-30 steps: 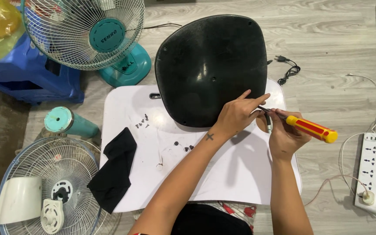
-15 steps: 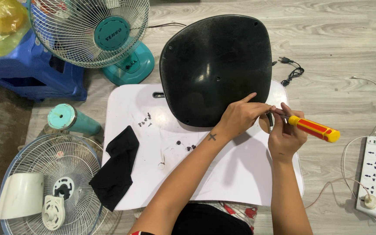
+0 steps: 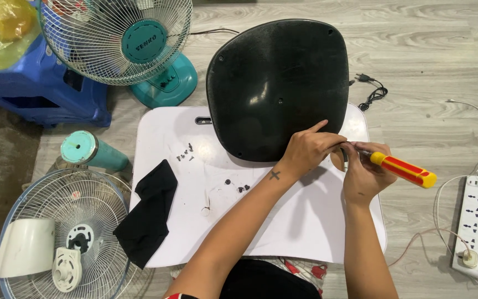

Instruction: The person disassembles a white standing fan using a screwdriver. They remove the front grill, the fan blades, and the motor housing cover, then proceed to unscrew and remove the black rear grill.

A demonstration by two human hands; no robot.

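A large black plastic fan base cover (image 3: 278, 83) lies on a white board (image 3: 305, 221). My left hand (image 3: 308, 149) rests on the cover's lower right edge, fingers pinched near the rim. My right hand (image 3: 360, 171) grips a screwdriver with a yellow and red handle (image 3: 404, 169), its shaft pointing left toward the cover's edge between the two hands. The screwdriver tip is hidden by my fingers. Small dark screws (image 3: 238, 185) lie loose on the board.
A black cloth (image 3: 147, 213) drapes over the board's left edge. A teal fan (image 3: 139, 44) stands at the back left, a fan grille with white parts (image 3: 67, 238) lies at the lower left, beside a teal cylinder (image 3: 87, 149). A white power strip (image 3: 474, 224) is on the right.
Both hands stay at the cover's lower right edge with the screwdriver. The view has shifted slightly; the hands have barely moved.
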